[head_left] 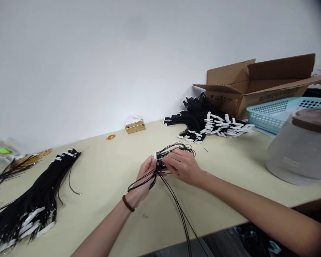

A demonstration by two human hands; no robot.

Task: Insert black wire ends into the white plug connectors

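Black wires with a white connector (155,156) form a wire harness (180,145) between my hands, above the middle of the table. My left hand (146,175) is closed around it near the white connector, with loops of wire lying over the wrist. From the right, my right hand (182,163) pinches the wires just beside the connector. Some long wire ends hang down past the table's front edge. The fingertips of my right hand are partly hidden by the bundle.
Bundled black harnesses (34,192) lie at the left, and a larger pile (203,114) sits at the back right. Behind it stand an open cardboard box (230,98) and a blue basket (269,117). A grey lidded container (296,150) is at the right, a tissue pack (135,126) by the wall.
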